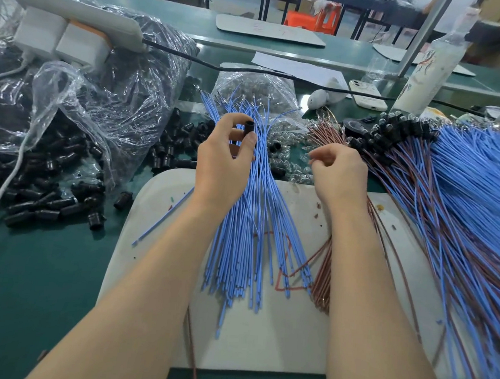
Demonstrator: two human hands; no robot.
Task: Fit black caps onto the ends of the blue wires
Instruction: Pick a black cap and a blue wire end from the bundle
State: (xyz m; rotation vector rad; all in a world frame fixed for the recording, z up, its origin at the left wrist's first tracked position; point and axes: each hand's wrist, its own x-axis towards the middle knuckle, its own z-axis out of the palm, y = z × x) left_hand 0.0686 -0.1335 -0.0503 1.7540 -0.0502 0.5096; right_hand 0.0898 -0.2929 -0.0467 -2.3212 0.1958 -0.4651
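Observation:
My left hand (225, 160) pinches a black cap (249, 127) between thumb and fingers, above a loose bundle of blue wires (255, 219) that lies across a white board (275, 341). Just right of that bundle, my right hand (338, 172) hovers over small clear bulbs (287, 159) with its fingertips curled together; whether they pinch anything cannot be made out. Loose black caps (47, 200) lie heaped on the green table at the left.
A big pile of blue and brown wires with black caps fitted (452, 190) fans across the right. Brown wires (323, 273) lie beside my right forearm. Clear plastic bags (106, 94), a power strip (74, 14), a phone (367, 95) and a bottle (425, 71) stand behind.

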